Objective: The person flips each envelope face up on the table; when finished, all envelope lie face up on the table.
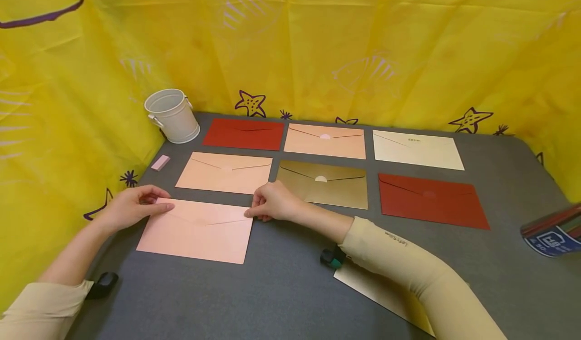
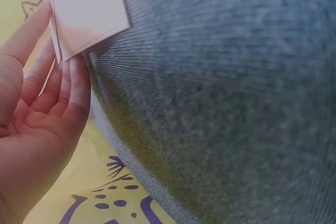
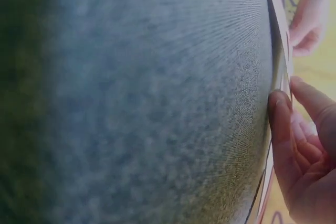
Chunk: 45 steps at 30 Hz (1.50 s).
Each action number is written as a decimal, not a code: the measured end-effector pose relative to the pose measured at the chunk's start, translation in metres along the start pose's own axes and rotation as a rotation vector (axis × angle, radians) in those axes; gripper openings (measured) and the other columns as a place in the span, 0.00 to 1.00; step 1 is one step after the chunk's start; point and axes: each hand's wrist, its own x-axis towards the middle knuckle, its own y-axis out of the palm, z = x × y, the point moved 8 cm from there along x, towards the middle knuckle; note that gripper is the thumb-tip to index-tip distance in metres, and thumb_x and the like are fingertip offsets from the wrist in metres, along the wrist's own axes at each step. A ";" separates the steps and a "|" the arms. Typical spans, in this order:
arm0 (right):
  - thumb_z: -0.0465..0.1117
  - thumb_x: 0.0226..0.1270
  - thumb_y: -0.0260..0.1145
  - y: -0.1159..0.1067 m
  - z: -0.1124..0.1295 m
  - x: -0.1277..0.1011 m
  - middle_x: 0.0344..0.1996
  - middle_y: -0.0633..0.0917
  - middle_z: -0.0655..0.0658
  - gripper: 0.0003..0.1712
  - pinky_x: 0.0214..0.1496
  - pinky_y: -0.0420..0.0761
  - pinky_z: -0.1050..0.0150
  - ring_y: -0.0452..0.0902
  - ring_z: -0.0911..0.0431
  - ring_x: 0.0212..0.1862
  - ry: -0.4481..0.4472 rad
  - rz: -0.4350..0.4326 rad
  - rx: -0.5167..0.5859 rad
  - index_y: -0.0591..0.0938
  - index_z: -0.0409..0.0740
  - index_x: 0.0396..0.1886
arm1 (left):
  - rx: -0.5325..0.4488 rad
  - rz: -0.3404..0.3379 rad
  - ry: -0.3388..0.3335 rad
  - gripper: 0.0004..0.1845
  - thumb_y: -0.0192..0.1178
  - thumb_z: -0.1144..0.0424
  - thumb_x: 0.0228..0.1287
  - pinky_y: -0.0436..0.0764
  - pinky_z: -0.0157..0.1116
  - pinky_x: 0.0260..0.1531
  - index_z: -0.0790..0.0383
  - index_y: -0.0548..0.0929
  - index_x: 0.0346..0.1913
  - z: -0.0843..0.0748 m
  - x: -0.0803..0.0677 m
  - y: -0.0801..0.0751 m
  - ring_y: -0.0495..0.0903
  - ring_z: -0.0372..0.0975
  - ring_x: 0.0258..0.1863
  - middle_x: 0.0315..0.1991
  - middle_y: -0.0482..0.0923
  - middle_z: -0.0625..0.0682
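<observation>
A pale pink envelope (image 1: 195, 236) is held by its two far corners at the front left of the table, flap side up. My left hand (image 1: 129, 209) pinches the far left corner, thumb on top and fingers behind, as the left wrist view shows by the envelope's corner (image 2: 89, 14). At the far right corner my right hand (image 1: 278, 202) pinches the edge between thumb and index finger. In the right wrist view the envelope (image 3: 284, 30) appears edge-on, slightly raised from the grey tabletop. Just beyond lies a peach envelope (image 1: 227, 176).
A gold envelope (image 1: 336, 193) and a red one (image 1: 431, 204) continue the nearer row. Behind lie red (image 1: 245, 135), peach (image 1: 327, 146) and cream (image 1: 417, 153) envelopes. A white bucket (image 1: 174, 120), a pink block (image 1: 161, 162) and a pencil can (image 1: 551, 236) stand near the edges. Another envelope (image 1: 372, 289) lies under my right forearm.
</observation>
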 end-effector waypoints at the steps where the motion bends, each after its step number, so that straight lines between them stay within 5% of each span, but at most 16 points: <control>1: 0.46 0.58 0.75 0.000 0.000 0.000 0.13 0.82 0.54 0.13 0.22 0.77 0.69 0.79 0.62 0.17 -0.006 -0.003 -0.017 0.83 0.47 0.20 | 0.007 -0.001 0.001 0.24 0.65 0.48 0.64 0.72 0.32 0.30 0.64 0.81 0.51 0.000 0.001 0.001 0.71 0.45 0.38 0.37 0.78 0.54; 23: 0.48 0.54 0.77 0.000 0.002 0.004 0.10 0.80 0.55 0.17 0.22 0.73 0.70 0.77 0.64 0.14 0.023 -0.004 -0.141 0.80 0.47 0.17 | 0.128 -0.072 0.054 0.22 0.71 0.49 0.56 0.67 0.36 0.30 0.65 0.83 0.42 -0.013 0.002 0.003 0.69 0.45 0.34 0.30 0.73 0.51; 33: 0.45 0.57 0.76 -0.005 -0.003 -0.005 0.14 0.81 0.52 0.13 0.23 0.77 0.70 0.78 0.62 0.16 0.006 -0.001 -0.082 0.80 0.45 0.27 | 0.164 -0.052 0.059 0.21 0.72 0.49 0.56 0.67 0.37 0.31 0.64 0.83 0.40 -0.019 0.003 0.003 0.69 0.45 0.34 0.32 0.74 0.51; 38: 0.46 0.62 0.72 -0.018 -0.004 -0.019 0.17 0.82 0.52 0.12 0.25 0.77 0.69 0.78 0.62 0.18 -0.051 -0.032 -0.050 0.82 0.44 0.37 | 0.196 -0.080 0.133 0.17 0.72 0.57 0.55 0.72 0.42 0.35 0.65 0.84 0.42 -0.040 0.002 0.003 0.72 0.47 0.36 0.36 0.78 0.55; 45: 0.45 0.64 0.70 -0.043 -0.005 -0.050 0.26 0.84 0.54 0.12 0.34 0.80 0.68 0.78 0.65 0.28 -0.170 -0.136 -0.114 0.83 0.41 0.41 | 0.199 -0.147 0.252 0.13 0.68 0.63 0.60 0.79 0.52 0.43 0.66 0.83 0.45 -0.100 0.003 0.017 0.78 0.50 0.41 0.41 0.81 0.57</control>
